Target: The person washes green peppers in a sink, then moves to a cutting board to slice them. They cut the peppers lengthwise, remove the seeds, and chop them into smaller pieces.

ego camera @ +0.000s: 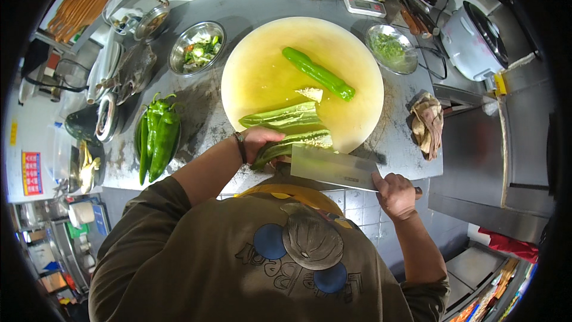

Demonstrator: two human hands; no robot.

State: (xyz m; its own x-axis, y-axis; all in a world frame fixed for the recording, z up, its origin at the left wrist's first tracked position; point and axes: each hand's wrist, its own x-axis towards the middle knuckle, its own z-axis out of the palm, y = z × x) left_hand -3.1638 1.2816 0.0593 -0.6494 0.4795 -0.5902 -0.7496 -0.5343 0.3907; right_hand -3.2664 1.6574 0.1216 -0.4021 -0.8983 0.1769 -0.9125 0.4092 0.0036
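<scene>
My left hand grips the near end of a split green pepper half, cut side up with pale seeds showing, at the near edge of the round cutting board. My right hand holds a cleaver by its handle, its broad blade against that half's right end. Another pepper half lies just beyond, and a seedy core piece rests behind it. Farther back on the board lies a whole green pepper without its stem.
Several whole green peppers fill a bowl at left. Metal bowls of chopped vegetables and shredded greens flank the board. A crumpled cloth lies right. Farther back are a digital scale, knives and a rice cooker.
</scene>
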